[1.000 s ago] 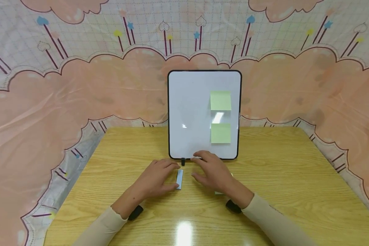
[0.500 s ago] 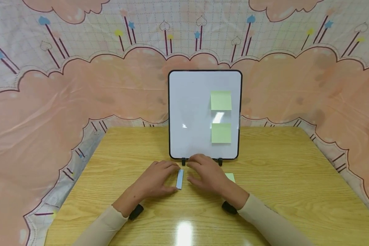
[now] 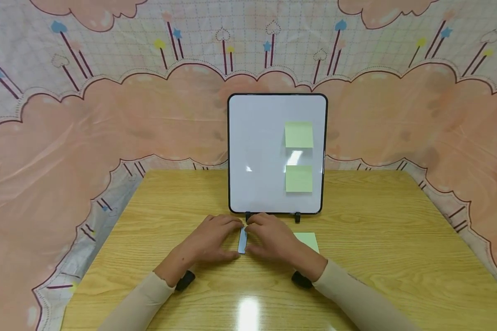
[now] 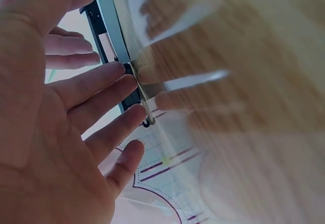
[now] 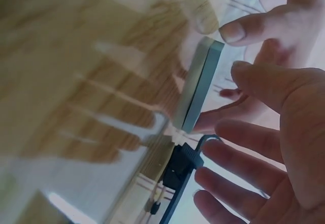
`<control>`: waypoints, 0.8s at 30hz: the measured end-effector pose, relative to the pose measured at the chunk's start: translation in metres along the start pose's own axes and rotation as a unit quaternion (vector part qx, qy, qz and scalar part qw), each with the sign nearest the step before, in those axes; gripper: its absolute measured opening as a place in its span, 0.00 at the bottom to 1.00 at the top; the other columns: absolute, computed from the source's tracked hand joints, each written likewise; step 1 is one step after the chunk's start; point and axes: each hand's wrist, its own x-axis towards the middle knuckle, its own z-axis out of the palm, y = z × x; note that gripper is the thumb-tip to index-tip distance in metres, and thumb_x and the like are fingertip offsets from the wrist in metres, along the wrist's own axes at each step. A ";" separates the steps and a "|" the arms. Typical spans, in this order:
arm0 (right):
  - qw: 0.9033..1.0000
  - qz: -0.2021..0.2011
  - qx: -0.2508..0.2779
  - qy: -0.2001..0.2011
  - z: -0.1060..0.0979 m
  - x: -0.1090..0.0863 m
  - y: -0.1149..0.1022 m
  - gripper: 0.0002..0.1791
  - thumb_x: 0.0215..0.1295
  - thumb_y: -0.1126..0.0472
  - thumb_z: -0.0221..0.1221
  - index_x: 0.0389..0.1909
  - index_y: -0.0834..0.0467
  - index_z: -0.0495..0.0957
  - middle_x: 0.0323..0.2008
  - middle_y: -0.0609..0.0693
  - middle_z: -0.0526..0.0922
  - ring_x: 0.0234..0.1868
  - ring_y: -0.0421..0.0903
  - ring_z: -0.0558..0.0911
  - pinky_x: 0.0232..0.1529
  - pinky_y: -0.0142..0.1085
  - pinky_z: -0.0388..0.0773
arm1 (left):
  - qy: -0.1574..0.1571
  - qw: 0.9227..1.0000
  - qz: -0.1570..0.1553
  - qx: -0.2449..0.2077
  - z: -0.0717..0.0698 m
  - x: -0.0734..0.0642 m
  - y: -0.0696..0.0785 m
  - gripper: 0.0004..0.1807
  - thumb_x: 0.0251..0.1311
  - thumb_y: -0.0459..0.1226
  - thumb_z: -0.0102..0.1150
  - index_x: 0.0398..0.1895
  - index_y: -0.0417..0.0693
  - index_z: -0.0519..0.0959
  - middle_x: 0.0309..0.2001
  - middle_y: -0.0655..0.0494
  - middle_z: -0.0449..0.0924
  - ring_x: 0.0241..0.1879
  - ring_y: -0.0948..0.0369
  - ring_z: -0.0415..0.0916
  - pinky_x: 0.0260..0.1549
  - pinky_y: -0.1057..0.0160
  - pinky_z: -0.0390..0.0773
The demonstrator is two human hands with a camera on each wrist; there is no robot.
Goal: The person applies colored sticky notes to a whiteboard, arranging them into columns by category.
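A narrow pale-blue bar [image 3: 242,241] lies on the wooden table between the two hands; its exact kind is not clear. My left hand [image 3: 209,241] is beside its left side, with relaxed fingers near the far end and the thumb near the near end. On the opposite side, my right hand [image 3: 273,239] hovers with fingers loosely spread. In the right wrist view the bar [image 5: 200,84] shows a light face and a grey-teal side, and my right hand [image 5: 284,148] has bent-free, parted fingers. Whether any fingertip touches the bar cannot be told.
Behind the hands stands a black-framed whiteboard [image 3: 257,151] on small black feet, bearing an upper green sticky note [image 3: 299,134] and a lower one [image 3: 299,179]. Another green note [image 3: 308,240] lies on the table [image 3: 377,239], partly behind the right forearm. A patterned cloth [image 3: 66,138] surrounds the table.
My right hand has moved left and slightly nearer to me, toward the bar, uncovering the green note on the table. The left hand and the bar stay nearly where they were.
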 end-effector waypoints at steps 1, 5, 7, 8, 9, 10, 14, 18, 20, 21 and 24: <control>1.000 0.001 0.002 -0.005 0.001 0.001 -0.001 0.24 0.65 0.46 0.74 0.55 0.56 0.87 0.60 0.50 0.83 0.64 0.50 0.79 0.65 0.47 0.77 | -0.003 1.000 0.000 -0.002 0.000 0.000 0.000 0.39 0.60 0.57 0.74 0.72 0.52 0.76 0.70 0.58 0.76 0.73 0.54 0.69 0.67 0.41 0.68; 1.000 0.002 0.002 -0.022 0.001 0.003 -0.003 0.25 0.65 0.43 0.73 0.56 0.54 0.86 0.60 0.50 0.83 0.64 0.50 0.79 0.66 0.46 0.76 | -0.014 1.000 -0.001 -0.012 -0.001 0.001 -0.001 0.39 0.60 0.55 0.73 0.73 0.51 0.75 0.71 0.58 0.75 0.74 0.54 0.68 0.67 0.41 0.67; 1.000 0.001 0.000 -0.027 0.001 0.004 -0.003 0.26 0.64 0.43 0.74 0.56 0.54 0.86 0.59 0.50 0.83 0.63 0.50 0.80 0.66 0.46 0.77 | -0.017 1.000 -0.001 -0.016 -0.002 0.001 -0.001 0.39 0.61 0.54 0.73 0.73 0.51 0.75 0.72 0.58 0.75 0.74 0.54 0.68 0.67 0.41 0.67; 1.000 0.001 -0.001 -0.030 0.001 0.005 -0.004 0.26 0.64 0.42 0.74 0.56 0.54 0.86 0.59 0.50 0.83 0.63 0.50 0.80 0.65 0.46 0.77 | -0.019 1.000 -0.001 -0.018 -0.002 0.002 -0.001 0.39 0.61 0.54 0.73 0.73 0.51 0.75 0.72 0.57 0.75 0.74 0.54 0.68 0.67 0.41 0.67; 0.999 0.002 -0.001 -0.033 0.001 0.005 -0.005 0.26 0.64 0.42 0.74 0.56 0.53 0.86 0.59 0.50 0.82 0.62 0.50 0.80 0.65 0.46 0.77 | -0.020 1.000 -0.001 -0.019 -0.003 0.002 -0.001 0.39 0.61 0.54 0.72 0.73 0.51 0.75 0.72 0.57 0.74 0.74 0.54 0.68 0.67 0.41 0.67; 0.999 0.002 0.000 -0.036 0.001 0.006 -0.005 0.26 0.63 0.42 0.74 0.56 0.53 0.86 0.59 0.50 0.82 0.62 0.50 0.80 0.64 0.45 0.78 | -0.021 1.000 -0.001 -0.020 -0.003 0.002 -0.001 0.38 0.61 0.53 0.72 0.73 0.51 0.75 0.72 0.57 0.74 0.74 0.54 0.68 0.67 0.40 0.67; 0.999 0.007 -0.006 -0.045 0.002 0.008 -0.006 0.27 0.61 0.40 0.75 0.54 0.53 0.87 0.58 0.50 0.83 0.61 0.49 0.80 0.63 0.44 0.78 | -0.020 1.000 0.001 -0.023 -0.003 0.002 -0.002 0.38 0.62 0.53 0.72 0.73 0.51 0.76 0.72 0.57 0.74 0.74 0.54 0.68 0.67 0.40 0.67; 0.998 0.012 -0.012 -0.054 0.003 0.010 -0.008 0.28 0.60 0.40 0.76 0.53 0.53 0.87 0.57 0.50 0.82 0.60 0.49 0.80 0.61 0.42 0.79 | -0.018 0.999 0.003 -0.026 -0.003 0.002 -0.002 0.37 0.62 0.53 0.72 0.73 0.51 0.76 0.72 0.57 0.74 0.74 0.54 0.68 0.67 0.40 0.67; 0.998 0.015 -0.012 -0.058 0.003 0.010 -0.009 0.27 0.60 0.40 0.76 0.53 0.52 0.87 0.56 0.50 0.82 0.59 0.49 0.80 0.61 0.42 0.79 | -0.019 0.999 0.002 -0.026 -0.003 0.002 -0.002 0.37 0.62 0.53 0.72 0.73 0.52 0.76 0.72 0.57 0.74 0.74 0.54 0.68 0.67 0.40 0.67; 0.998 0.015 -0.011 -0.060 0.003 0.010 -0.009 0.27 0.60 0.40 0.76 0.53 0.52 0.87 0.56 0.50 0.82 0.59 0.49 0.80 0.61 0.42 0.79 | -0.019 0.999 0.002 -0.027 -0.002 0.002 -0.002 0.37 0.62 0.53 0.72 0.73 0.51 0.76 0.72 0.57 0.74 0.74 0.54 0.68 0.67 0.40 0.67; 0.998 0.016 -0.010 -0.062 0.003 0.010 -0.010 0.27 0.60 0.40 0.76 0.53 0.52 0.87 0.56 0.49 0.82 0.59 0.49 0.80 0.61 0.42 0.79 | -0.020 0.999 0.001 -0.028 -0.002 0.002 -0.003 0.37 0.62 0.53 0.72 0.73 0.51 0.76 0.72 0.57 0.74 0.74 0.54 0.68 0.68 0.40 0.67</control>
